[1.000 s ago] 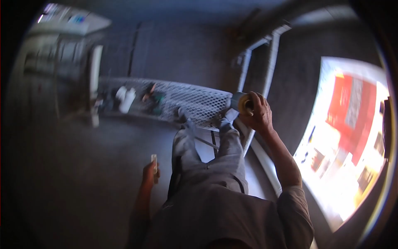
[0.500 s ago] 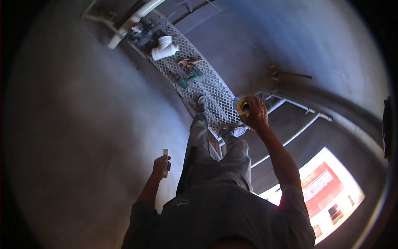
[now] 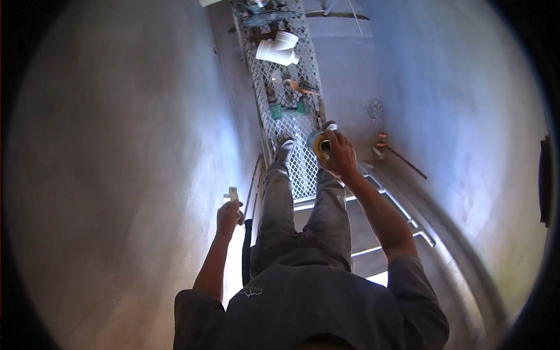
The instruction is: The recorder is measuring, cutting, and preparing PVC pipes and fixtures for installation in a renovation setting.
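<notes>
My left hand point(image 3: 226, 218) is closed round a small white bracket-like piece point(image 3: 233, 193), beside the wall on the left. A flat end of it sticks up above my fingers; the rest is partly hidden by them. In front of my legs, my right hand point(image 3: 343, 156) grips what looks like a roll of tape point(image 3: 318, 144), with a yellowish ring, a dark hole and a bluish outer side. My fingers curl over its right edge. Both hands are in the air, well apart from each other.
I stand on a narrow metal mesh platform point(image 3: 303, 179). Farther along it lie a white branched pipe fitting point(image 3: 275, 51), an orange-handled tool point(image 3: 294, 86), green pieces point(image 3: 276, 111) and a dark power tool point(image 3: 268, 18). Scaffold rails point(image 3: 394, 201) run at the right. Plastered walls flank both sides.
My view has turned, so the platform now runs nearly straight ahead. The roll has shifted left in view, the white piece slightly up and turned. Both hands keep their holds.
</notes>
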Action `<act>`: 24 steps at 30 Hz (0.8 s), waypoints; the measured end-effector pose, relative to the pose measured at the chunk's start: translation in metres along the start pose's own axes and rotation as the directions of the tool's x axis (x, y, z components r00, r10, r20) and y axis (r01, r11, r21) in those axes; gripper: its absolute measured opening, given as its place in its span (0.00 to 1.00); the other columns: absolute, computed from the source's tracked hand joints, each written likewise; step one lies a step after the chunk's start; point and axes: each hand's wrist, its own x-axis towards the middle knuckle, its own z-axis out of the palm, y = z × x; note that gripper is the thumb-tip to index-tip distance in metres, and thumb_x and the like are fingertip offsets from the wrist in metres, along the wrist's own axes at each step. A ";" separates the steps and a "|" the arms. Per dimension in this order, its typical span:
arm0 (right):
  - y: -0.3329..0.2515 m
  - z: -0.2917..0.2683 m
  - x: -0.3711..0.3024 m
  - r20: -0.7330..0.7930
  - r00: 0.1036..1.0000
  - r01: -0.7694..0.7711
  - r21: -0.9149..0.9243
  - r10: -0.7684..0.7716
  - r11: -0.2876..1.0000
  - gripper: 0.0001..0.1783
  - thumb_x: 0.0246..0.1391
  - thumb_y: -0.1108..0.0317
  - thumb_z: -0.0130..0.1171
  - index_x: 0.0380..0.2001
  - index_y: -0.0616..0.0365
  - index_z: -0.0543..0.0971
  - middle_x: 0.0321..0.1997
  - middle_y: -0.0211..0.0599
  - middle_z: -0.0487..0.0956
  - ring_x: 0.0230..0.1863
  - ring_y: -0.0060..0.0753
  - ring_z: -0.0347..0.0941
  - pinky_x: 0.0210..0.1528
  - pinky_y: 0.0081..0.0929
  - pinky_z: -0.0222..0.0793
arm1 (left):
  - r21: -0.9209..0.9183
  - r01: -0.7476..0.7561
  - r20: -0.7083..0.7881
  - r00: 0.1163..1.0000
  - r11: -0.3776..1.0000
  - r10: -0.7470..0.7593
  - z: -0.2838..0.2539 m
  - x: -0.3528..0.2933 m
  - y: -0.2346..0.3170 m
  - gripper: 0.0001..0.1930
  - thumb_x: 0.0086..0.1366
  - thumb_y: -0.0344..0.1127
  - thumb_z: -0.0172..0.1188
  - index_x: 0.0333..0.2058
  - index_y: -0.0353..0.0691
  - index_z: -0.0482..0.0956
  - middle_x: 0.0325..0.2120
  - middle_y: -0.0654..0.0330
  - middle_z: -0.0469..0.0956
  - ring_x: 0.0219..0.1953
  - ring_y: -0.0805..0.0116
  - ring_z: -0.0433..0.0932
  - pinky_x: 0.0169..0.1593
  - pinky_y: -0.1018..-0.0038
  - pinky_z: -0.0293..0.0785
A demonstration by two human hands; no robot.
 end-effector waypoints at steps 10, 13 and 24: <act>0.009 0.052 0.105 0.164 0.953 0.267 -0.046 -0.256 0.963 0.44 0.32 0.65 0.71 0.57 0.55 0.64 0.54 0.48 0.70 0.54 0.54 0.67 0.57 0.46 0.63 | -0.421 -0.079 -0.173 0.985 0.904 0.005 0.088 0.013 0.038 0.19 0.67 0.49 0.51 0.34 0.35 0.75 0.15 0.62 0.72 0.14 0.74 0.68 0.22 0.77 0.62; 0.029 0.071 0.128 0.201 0.935 0.315 -0.097 -0.291 0.944 0.43 0.33 0.65 0.70 0.56 0.55 0.65 0.53 0.48 0.70 0.54 0.54 0.68 0.56 0.47 0.64 | -0.506 -0.071 -0.142 0.990 0.860 -0.001 0.117 0.026 0.048 0.19 0.67 0.49 0.51 0.35 0.35 0.75 0.14 0.63 0.72 0.14 0.75 0.68 0.21 0.78 0.62; 0.071 0.182 0.210 0.185 0.950 0.281 -0.164 -0.250 0.946 0.44 0.31 0.63 0.71 0.56 0.54 0.65 0.52 0.46 0.71 0.54 0.52 0.68 0.55 0.46 0.65 | -0.781 -0.053 -0.042 0.999 0.622 0.031 0.180 0.169 0.044 0.21 0.68 0.47 0.47 0.39 0.31 0.74 0.15 0.61 0.71 0.14 0.73 0.68 0.21 0.76 0.63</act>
